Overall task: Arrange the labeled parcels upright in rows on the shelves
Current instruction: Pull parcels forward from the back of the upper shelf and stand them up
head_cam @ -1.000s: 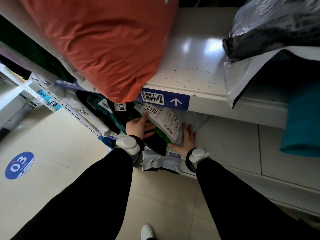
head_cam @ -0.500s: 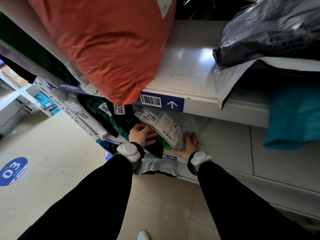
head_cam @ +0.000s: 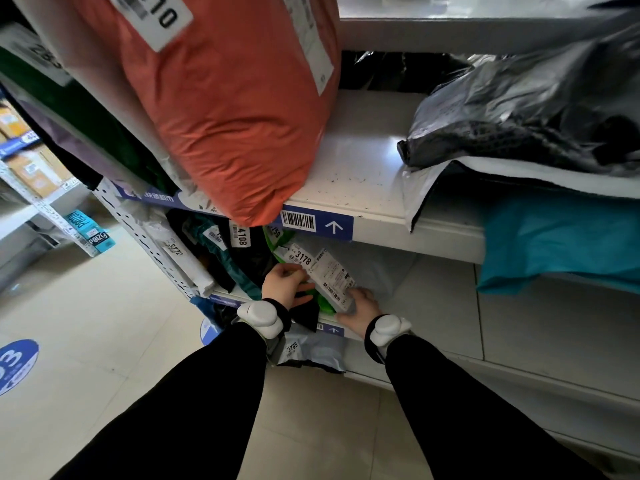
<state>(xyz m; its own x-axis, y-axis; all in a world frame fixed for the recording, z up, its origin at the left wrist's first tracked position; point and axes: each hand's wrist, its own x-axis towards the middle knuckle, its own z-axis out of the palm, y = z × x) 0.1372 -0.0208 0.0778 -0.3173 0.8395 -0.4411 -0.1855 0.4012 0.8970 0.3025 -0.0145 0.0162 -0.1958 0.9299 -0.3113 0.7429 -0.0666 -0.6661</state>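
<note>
Leftmost, a blue floor sticker (head_cam: 15,365) marks the pale tiles, and a perforated shelf upright (head_cam: 145,237) slants toward the lower shelf (head_cam: 440,306). On that shelf, parcels stand packed in a row: a white one labeled 3222 (head_cam: 180,256), then a teal-and-black one (head_cam: 221,261), then a black one tagged 4108 (head_cam: 244,237). Above them, a large orange parcel (head_cam: 235,109) stands upright on the upper shelf (head_cam: 360,168), overhanging its barcoded blue edge strip (head_cam: 317,224). Left hand (head_cam: 282,284): fingers curled against the near edge of the grey parcel labeled 3178 (head_cam: 322,271), thumb stretched out beneath it; whether it truly grips cannot be told. The grey parcel leans tilted at the right end of the row, with a green parcel (head_cam: 323,303) just under it. Right hand (head_cam: 360,308): fingers loosely bent, pressing the parcel's lower right corner. Below, a grey bag marked 3705 (head_cam: 308,349) sits on the bottom level. Rightward, a dark grey bag (head_cam: 519,123), a white mailer (head_cam: 485,168) and a teal bag (head_cam: 561,237) lie flat.
</note>
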